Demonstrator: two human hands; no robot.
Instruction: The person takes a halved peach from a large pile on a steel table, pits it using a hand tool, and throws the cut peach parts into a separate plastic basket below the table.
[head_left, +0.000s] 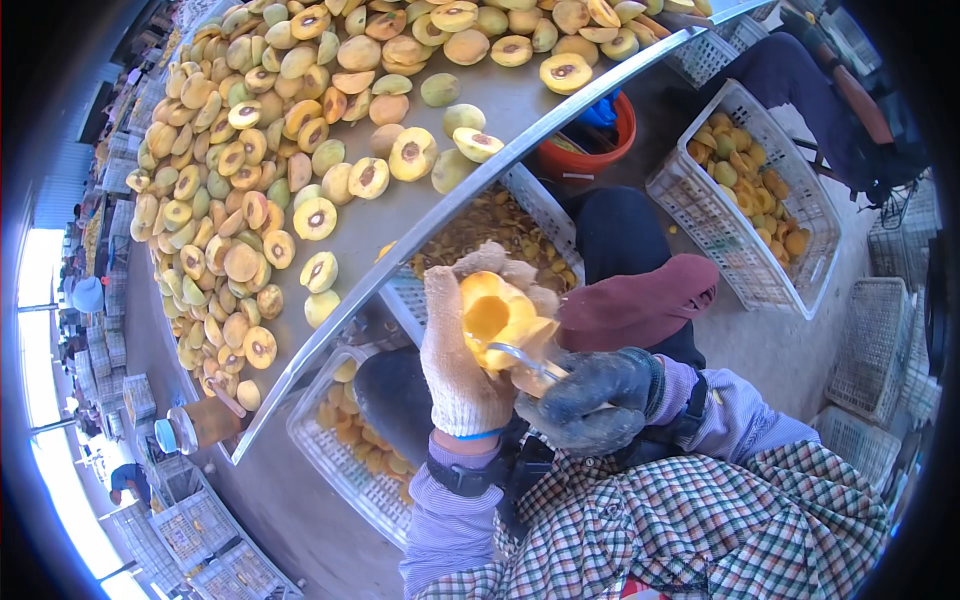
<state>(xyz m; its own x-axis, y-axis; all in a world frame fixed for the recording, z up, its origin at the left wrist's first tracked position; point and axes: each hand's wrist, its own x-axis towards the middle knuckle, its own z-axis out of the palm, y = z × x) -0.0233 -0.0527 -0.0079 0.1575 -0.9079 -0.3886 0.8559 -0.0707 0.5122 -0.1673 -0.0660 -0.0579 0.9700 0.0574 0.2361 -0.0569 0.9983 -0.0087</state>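
My left hand (469, 352), in a pale knitted glove, holds several cut peach halves (495, 311); the uppermost shows a round hollow where a stone would sit. My right hand (589, 401), in a dark coated glove, grips the handle of a small tool with a curved metal end (521, 354). The metal end is at the lower edge of the fruit in my left hand. Whether it touches the flesh is hard to tell. Both hands are above my lap, beside the metal rim (405, 251) of a table heaped with halved peaches (240, 262), many with stones in them.
Below the rim stand a crate of brown-yellow pieces (547, 187) and a white crate of fruit (315, 435). An orange bucket (626, 127) and another fruit crate (817, 277) stand to the right, near a seated person (787, 75). A bottle (195, 425) lies by the table corner.
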